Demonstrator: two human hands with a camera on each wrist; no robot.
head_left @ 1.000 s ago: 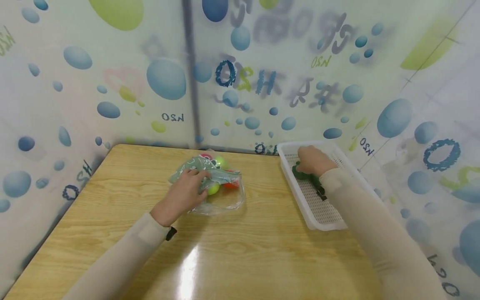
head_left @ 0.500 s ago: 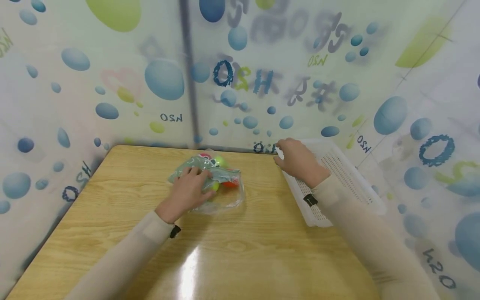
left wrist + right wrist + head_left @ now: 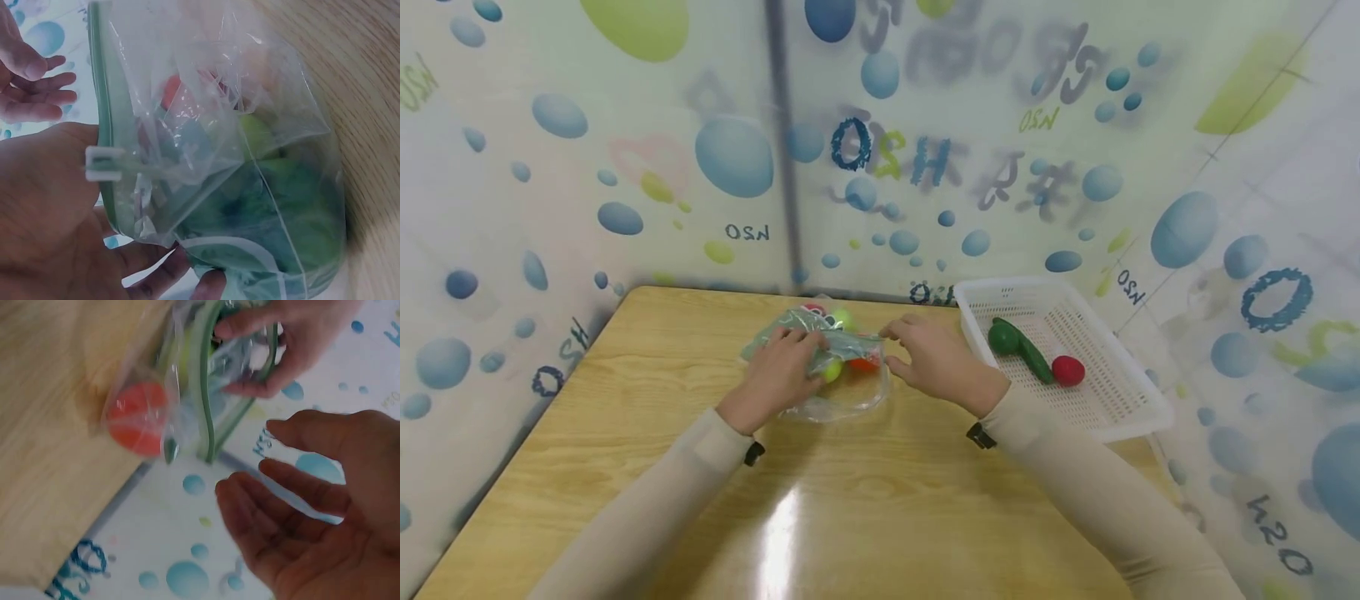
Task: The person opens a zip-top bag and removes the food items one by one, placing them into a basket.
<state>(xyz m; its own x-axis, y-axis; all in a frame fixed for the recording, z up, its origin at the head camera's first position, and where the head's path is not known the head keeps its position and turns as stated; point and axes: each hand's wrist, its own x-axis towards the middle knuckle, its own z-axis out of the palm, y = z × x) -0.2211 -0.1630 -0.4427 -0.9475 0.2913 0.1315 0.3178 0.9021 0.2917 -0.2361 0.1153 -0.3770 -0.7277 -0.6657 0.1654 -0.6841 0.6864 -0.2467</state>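
A clear zip bag [image 3: 850, 343] with a green seal lies on the table, holding several colourful things, among them a red-orange round one [image 3: 139, 419] and a yellow-green one [image 3: 831, 371]. My left hand [image 3: 782, 367] grips the bag near its seal, with fingers spread behind the plastic in the left wrist view. Close to the bag's right end is my right hand [image 3: 936, 358]; its fingers are loosely bent and hold nothing in the right wrist view. The bag's mouth is parted around the left fingers there. Plastic glare partly hides the contents.
A white perforated basket [image 3: 992, 287] stands at the right of the wooden table [image 3: 865, 508]. Inside lie a long green cucumber-like thing [image 3: 1036, 362], a round green thing [image 3: 1003, 337] and a round red thing [image 3: 1068, 371]. A patterned curtain [image 3: 880, 225] borders the table's back.
My right hand has left the basket and moved leftward to the bag. The green things in the basket and the red one now show. My left hand has stayed at the bag.
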